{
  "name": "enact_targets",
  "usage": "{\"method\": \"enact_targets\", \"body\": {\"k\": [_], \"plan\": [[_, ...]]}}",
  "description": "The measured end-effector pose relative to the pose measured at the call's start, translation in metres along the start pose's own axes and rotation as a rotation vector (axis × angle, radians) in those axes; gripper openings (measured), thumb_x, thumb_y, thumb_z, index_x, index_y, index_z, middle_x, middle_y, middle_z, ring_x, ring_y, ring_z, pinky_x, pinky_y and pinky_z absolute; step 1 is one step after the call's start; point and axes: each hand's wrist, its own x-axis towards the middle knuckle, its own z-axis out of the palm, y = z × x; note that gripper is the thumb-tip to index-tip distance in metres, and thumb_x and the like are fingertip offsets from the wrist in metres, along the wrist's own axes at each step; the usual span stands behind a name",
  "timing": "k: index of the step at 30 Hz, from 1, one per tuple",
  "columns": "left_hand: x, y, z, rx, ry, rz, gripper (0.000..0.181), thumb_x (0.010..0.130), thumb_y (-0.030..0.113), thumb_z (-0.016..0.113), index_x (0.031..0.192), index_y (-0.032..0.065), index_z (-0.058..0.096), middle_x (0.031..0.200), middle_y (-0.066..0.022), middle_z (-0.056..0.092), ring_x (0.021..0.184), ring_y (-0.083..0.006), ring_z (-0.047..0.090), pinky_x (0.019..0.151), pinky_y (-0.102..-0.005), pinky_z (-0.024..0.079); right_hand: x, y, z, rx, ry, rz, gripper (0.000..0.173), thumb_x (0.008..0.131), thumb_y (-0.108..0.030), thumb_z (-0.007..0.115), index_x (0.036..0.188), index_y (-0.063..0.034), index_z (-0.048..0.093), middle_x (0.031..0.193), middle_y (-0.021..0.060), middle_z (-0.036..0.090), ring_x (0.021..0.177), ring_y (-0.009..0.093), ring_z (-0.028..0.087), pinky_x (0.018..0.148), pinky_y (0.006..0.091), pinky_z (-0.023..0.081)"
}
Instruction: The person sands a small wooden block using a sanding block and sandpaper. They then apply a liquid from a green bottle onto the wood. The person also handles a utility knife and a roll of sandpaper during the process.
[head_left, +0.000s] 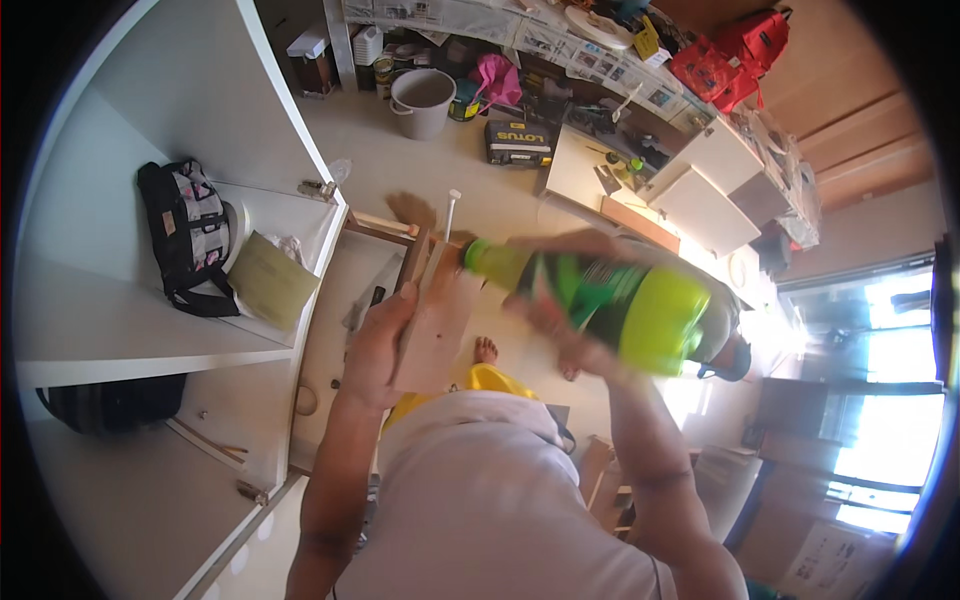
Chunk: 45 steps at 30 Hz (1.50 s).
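My left hand (382, 341) grips the edge of a flat wooden piece (435, 330), which has a small dark hole in its face. A large green plastic bottle (667, 319), with a dark and green label, lies nearly sideways in my right hand (562, 337). Its neck points left, close to the upper part of the wood; whether they touch is unclear. The bottle and right hand are motion-blurred. Beyond the wood's upper end stands a thin white rod (450, 214) with a rounded tip. Behind the bottle, another person (720, 322) in grey is partly hidden.
An open white cabinet (172, 367) at left holds a patterned bag (187, 232). A wooden frame (412, 262) lies beside it. Further off are a grey bucket (424, 105), a Lotus tool case (517, 142) and a low table (577, 169) with tools.
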Motion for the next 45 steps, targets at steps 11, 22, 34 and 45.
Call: {"method": "enact_targets", "body": {"k": [11, 22, 34, 45], "plan": [[0.008, -0.002, 0.033, 0.188, -0.109, 0.385, 0.062, 0.108, 0.028, 0.052, 0.158, -0.0016, 0.030, 0.154, -0.0125, 0.048, 0.136, -0.0221, 0.054, 0.111, -0.0382, 0.048, 0.003, -0.012, -0.006, 0.035, 0.018, -0.084, 0.041, 0.077, -0.006, 0.085, 0.113, 0.0021, 0.068, 0.109, 0.0148, 0.075, 0.093, 0.022, 0.075, 0.085, 0.0341, 0.061], [0.011, 0.003, 0.056, 0.110, -0.126, 0.424, 0.063, 0.107, 0.018, 0.055, 0.158, -0.0044, 0.026, 0.147, -0.0129, 0.052, 0.135, -0.0246, 0.053, 0.113, -0.0416, 0.046, -0.006, -0.016, 0.005, 0.093, 0.192, -0.142, 0.037, 0.076, -0.008, 0.085, 0.109, 0.0010, 0.070, 0.106, 0.0181, 0.075, 0.105, 0.029, 0.075, 0.093, 0.0380, 0.061], [0.019, 0.001, 0.055, 0.071, -0.219, 0.420, 0.059, 0.107, 0.014, 0.053, 0.158, -0.0012, 0.028, 0.151, -0.0140, 0.048, 0.138, -0.0275, 0.050, 0.115, -0.0461, 0.045, -0.014, -0.012, -0.007, 0.090, 0.161, -0.193, 0.035, 0.075, -0.011, 0.081, 0.106, 0.0021, 0.073, 0.106, 0.0168, 0.075, 0.101, 0.028, 0.075, 0.092, 0.0378, 0.060], [0.019, -0.002, 0.042, 0.100, -0.227, 0.394, 0.060, 0.107, 0.014, 0.052, 0.159, 0.0004, 0.026, 0.155, -0.0159, 0.044, 0.142, -0.0309, 0.047, 0.117, -0.0474, 0.043, -0.011, -0.024, -0.016, 0.097, 0.219, -0.046, 0.036, 0.074, -0.005, 0.084, 0.107, 0.0031, 0.071, 0.104, 0.0151, 0.075, 0.103, 0.030, 0.075, 0.095, 0.0384, 0.059]]}}
